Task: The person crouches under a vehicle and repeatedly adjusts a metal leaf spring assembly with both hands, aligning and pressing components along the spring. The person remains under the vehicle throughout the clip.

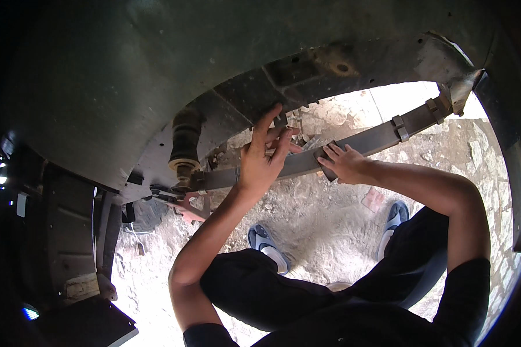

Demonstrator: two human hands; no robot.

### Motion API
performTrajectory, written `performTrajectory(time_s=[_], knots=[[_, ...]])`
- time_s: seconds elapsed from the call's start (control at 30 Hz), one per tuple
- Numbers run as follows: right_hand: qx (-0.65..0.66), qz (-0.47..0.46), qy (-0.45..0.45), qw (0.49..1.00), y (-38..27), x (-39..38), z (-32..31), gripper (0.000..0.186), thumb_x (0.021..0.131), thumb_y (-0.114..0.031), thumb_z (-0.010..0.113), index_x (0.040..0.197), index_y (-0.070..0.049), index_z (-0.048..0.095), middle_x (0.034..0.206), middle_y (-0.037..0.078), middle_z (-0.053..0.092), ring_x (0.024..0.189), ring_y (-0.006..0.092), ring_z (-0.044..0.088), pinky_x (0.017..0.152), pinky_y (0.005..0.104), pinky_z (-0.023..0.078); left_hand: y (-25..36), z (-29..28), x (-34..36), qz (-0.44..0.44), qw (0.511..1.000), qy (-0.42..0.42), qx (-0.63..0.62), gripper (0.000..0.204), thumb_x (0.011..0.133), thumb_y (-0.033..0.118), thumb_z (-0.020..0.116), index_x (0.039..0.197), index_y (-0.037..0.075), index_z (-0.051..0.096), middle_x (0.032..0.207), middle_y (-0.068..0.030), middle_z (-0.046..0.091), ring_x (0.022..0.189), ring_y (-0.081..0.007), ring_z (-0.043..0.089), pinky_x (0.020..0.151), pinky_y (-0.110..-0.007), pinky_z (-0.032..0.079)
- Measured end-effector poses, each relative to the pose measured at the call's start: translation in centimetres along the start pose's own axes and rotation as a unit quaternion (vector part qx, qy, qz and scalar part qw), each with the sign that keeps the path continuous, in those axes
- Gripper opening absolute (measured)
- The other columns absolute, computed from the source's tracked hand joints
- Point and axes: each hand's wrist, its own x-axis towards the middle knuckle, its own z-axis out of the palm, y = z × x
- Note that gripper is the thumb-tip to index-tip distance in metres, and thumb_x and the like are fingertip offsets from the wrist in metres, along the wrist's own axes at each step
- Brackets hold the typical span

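Observation:
A dark steel leaf spring (376,139) runs across the middle, rising toward the far right, with metal clamp bands (400,128) around it. My right hand (344,163) lies on it with its fingers spread, over a dark flat plate (326,172) at its middle. Farther left, my left hand (262,159) reaches up in front of the spring with its fingers apart. Its index fingertip is at the dark chassis rail (243,103), close to a small bracket (280,120). Whether that fingertip touches the rail, I cannot tell.
A dark rubber-looking cylinder (185,139) hangs left of my left hand, above a reddish metal part (191,209). The greenish body panel (121,69) arches overhead. Rough, stony ground (318,220) lies below, with my sandalled feet (268,246) on it.

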Motion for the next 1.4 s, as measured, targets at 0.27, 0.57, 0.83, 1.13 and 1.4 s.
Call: performTrajectory(time_s=[0.27, 0.57, 0.83, 1.13, 1.4], knots=[[0.031, 0.006, 0.014, 0.999, 0.7, -0.2, -0.7, 0.087, 0.083, -0.044, 0.065, 0.149, -0.011, 0.017, 0.152, 0.020, 0.018, 0.140, 0.0341, 0.022, 0.105, 0.0521, 0.032, -0.3, -0.6, 0.2, 0.054, 0.996, 0.009, 0.072, 0.051, 0.091, 0.003, 0.058, 0.137, 0.007, 0.035, 0.087, -0.0110, 0.071, 0.075, -0.0193, 0.071, 0.058, -0.025, 0.056], [0.016, 0.010, 0.054, 0.998, 0.6, 0.1, 0.2, 0.089, 0.081, -0.047, 0.066, 0.146, -0.005, 0.023, 0.151, 0.014, 0.024, 0.139, 0.0311, 0.027, 0.105, 0.0491, 0.033, -0.9, -0.9, 0.3, 0.029, 0.996, -0.025, 0.082, 0.047, 0.095, 0.002, 0.048, 0.137, -0.002, 0.027, 0.084, -0.0130, 0.072, 0.075, -0.0190, 0.071, 0.067, -0.024, 0.052], [0.014, -0.004, 0.052, 0.999, 0.1, 0.0, 0.2, 0.087, 0.082, -0.046, 0.065, 0.145, -0.003, 0.023, 0.151, 0.014, 0.024, 0.139, 0.0302, 0.026, 0.106, 0.0491, 0.033, -1.5, -0.4, 0.3, 0.061, 0.997, 0.004, 0.049, 0.048, 0.094, 0.005, 0.052, 0.138, 0.005, 0.033, 0.084, -0.0084, 0.072, 0.074, -0.0188, 0.071, 0.059, -0.024, 0.055], [0.046, -0.028, 0.064, 0.996, 0.6, -0.3, 0.1, 0.086, 0.080, -0.043, 0.068, 0.144, -0.004, 0.026, 0.151, 0.013, 0.027, 0.139, 0.0274, 0.027, 0.106, 0.0480, 0.033, -1.3, -0.3, 0.2, 0.045, 0.998, 0.008, 0.037, 0.047, 0.093, 0.005, 0.053, 0.136, 0.005, 0.034, 0.092, -0.0096, 0.071, 0.075, -0.0202, 0.071, 0.059, -0.025, 0.056], [0.037, -0.023, 0.082, 0.996, 1.0, -0.1, -0.1, 0.085, 0.080, -0.042, 0.068, 0.144, -0.004, 0.026, 0.150, 0.013, 0.027, 0.138, 0.0279, 0.029, 0.107, 0.0468, 0.032, -1.8, -0.2, 0.3, 0.071, 0.997, -0.002, 0.034, 0.048, 0.093, 0.003, 0.054, 0.136, 0.005, 0.034, 0.094, -0.0116, 0.071, 0.076, -0.0207, 0.071, 0.057, -0.026, 0.056]])
